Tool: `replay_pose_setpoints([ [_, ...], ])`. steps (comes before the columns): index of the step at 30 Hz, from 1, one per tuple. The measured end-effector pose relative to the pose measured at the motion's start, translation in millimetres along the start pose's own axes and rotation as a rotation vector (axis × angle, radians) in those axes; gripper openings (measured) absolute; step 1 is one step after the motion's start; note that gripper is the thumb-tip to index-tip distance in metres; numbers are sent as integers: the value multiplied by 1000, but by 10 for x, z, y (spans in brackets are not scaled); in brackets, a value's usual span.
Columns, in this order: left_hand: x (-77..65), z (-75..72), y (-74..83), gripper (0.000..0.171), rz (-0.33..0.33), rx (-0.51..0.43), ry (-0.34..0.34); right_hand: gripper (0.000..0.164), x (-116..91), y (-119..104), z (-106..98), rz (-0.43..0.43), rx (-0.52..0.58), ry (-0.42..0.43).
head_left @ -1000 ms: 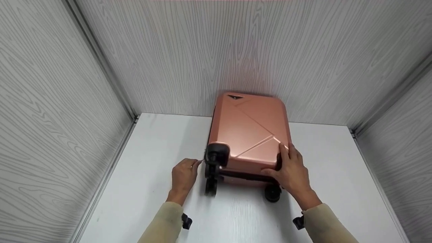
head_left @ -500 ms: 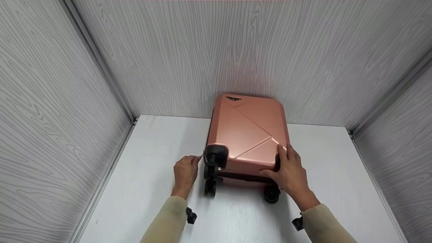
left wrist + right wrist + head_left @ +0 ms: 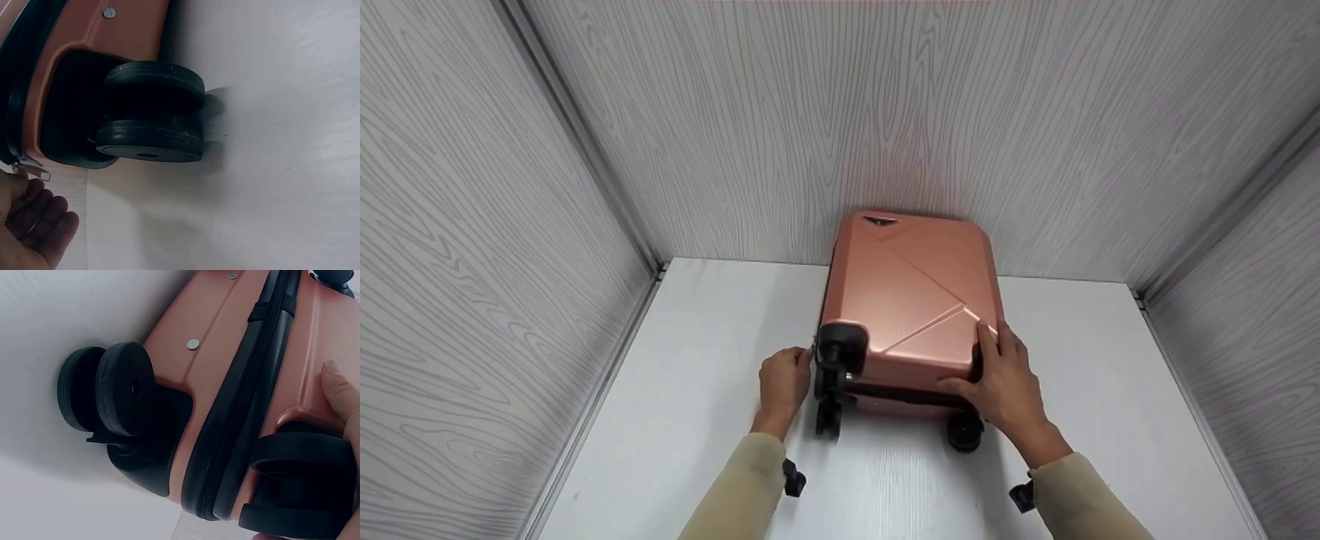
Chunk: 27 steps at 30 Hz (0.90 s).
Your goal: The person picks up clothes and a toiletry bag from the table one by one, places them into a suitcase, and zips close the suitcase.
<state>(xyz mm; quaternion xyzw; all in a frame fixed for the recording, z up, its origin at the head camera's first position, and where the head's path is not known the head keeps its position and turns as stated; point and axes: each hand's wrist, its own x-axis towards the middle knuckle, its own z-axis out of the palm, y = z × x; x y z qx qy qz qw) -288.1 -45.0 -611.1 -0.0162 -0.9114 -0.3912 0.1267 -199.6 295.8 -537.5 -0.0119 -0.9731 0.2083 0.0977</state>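
A rose-gold hard-shell suitcase (image 3: 915,277) leans against the back wall, its black-wheeled end toward me. At its left edge my left hand (image 3: 784,382) pinches a small metal zipper pull (image 3: 36,171) beside the near corner. Thumb and forefinger meet at the pull while the other fingers curl loosely in the left wrist view. My right hand (image 3: 1005,379) grips the lower right corner, thumb on the bottom face and fingers over the side. A black zipper band (image 3: 244,394) runs between the two shells; the suitcase's far side is hidden.
Double caster wheels (image 3: 829,401) project from the suitcase's near left corner, close to my left hand. Another wheel (image 3: 964,431) sits low at the right. A white tabletop (image 3: 720,300) lies beneath, with wood-grain panels (image 3: 750,127) behind and at both sides.
My left hand has shifted right, closer to the suitcase's edge, with the zipper pull in its fingers. My right hand keeps its hold on the corner.
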Motion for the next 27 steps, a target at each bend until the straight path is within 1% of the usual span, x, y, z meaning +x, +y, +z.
replay_pose_setpoints([
  [3, 3, 1, 14, 24, 4, 17, -62, 123, 28, 4, -15, -1, 10, -21],
  [5, 1, -2, 17, 23, 15, 31, -88, 122, 48, 11, -35, -4, 32, -39],
  [9, -19, -14, 29, 22, 37, 58, -132, 118, 69, 81, -94, -11, 128, -71],
  [12, -39, -65, 32, 22, 36, 75, -176, 101, 46, 180, -143, 23, 245, -58],
  [14, -57, -121, 28, 26, 29, 85, -213, 86, 14, 274, -178, 62, 311, -21],
  [16, -87, -198, 13, 32, 27, 96, -241, 74, -33, 384, -210, 96, 340, 25],
  [17, -110, -246, -1, 35, 23, 106, -253, 71, -62, 447, -210, 99, 331, 50],
  [19, -151, -353, -45, 39, 35, 137, -259, 66, -126, 588, -190, 78, 262, 101],
  [21, -193, -468, -103, 42, 69, 179, -244, 65, -202, 736, -147, 32, 147, 147],
  [23, -228, -570, -169, 49, 119, 247, -228, 66, -297, 882, -93, -7, 4, 175],
  [25, -262, -653, -236, 63, 157, 333, -230, 69, -410, 999, -53, -10, -111, 158],
  [27, -289, -704, -290, 80, 174, 406, -251, 75, -508, 1080, -26, 10, -190, 103],
])
